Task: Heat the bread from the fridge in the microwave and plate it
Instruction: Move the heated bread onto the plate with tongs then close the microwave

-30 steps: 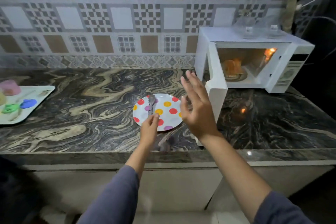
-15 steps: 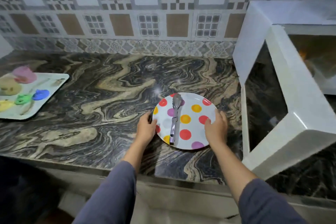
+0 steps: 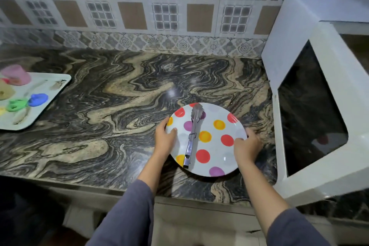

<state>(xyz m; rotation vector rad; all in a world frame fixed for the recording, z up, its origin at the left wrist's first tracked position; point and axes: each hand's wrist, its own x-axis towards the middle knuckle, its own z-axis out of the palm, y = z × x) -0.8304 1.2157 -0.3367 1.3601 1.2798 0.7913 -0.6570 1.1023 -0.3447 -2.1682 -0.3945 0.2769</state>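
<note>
**Both hands on the spotted plate beside the open microwave**

Head view: a white plate (image 3: 217, 145) with red, yellow and purple dots sits on the marbled counter (image 3: 111, 109), just left of the microwave door (image 3: 311, 105), which stands swung open toward the camera. The left hand (image 3: 165, 139) grips the plate's left rim, thumb on top of the edge and fingers curled beneath. The right hand (image 3: 246, 148) clasps the plate's right rim in the same way, its fingers wrapped around the edge. Metal tongs (image 3: 192, 135) lie on the plate left of its centre, closed, their scalloped tips toward the wall and their handle end toward the person. The plate carries no bread, and only a sliver of the microwave's cavity shows, too dim to tell what is inside. Well to the left of the plate, at the counter's left end, a pale tray (image 3: 50, 103) holds small coloured items, among them a blue one and a pink one.
</note>
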